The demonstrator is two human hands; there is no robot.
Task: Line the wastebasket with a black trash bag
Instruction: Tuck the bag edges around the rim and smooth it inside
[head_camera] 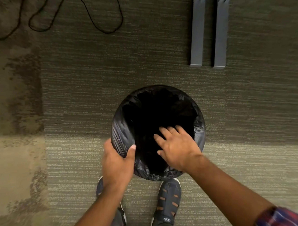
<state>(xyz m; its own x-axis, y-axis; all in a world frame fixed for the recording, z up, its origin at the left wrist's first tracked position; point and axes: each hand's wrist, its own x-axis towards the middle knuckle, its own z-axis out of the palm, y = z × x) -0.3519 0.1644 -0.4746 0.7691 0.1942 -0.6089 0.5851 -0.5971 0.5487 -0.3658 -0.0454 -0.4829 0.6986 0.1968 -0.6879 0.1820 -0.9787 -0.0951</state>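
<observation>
1. Wastebasket in the head view: it stands upright on the carpeted floor, its round mouth opening straight up toward the camera, just ahead of the person's two shoes. Its own wall is almost wholly hidden under plastic.
2. The black trash bag sits inside it, with its edge folded out over the rim all the way round; the plastic is crinkled at the near edge and stretched smooth on the left side. The inside is too dark to show whether anything lies in the bag.
3. The left hand grasps the near-left rim, thumb on the inner side and fingers wrapped around the outside, pinching the bag against the basket.
4. The right hand reaches into the mouth from the near-right, palm down, fingers spread and unclenched, gripping nothing; whether they touch the plastic I cannot tell.
5. The right shoe touches or nearly touches the near side of the basket; the left shoe is mostly hidden by the left forearm.
6. Farther off, a black cable snakes across the carpet at upper left, and two grey furniture legs lie parallel at upper right, well apart from the basket.
</observation>
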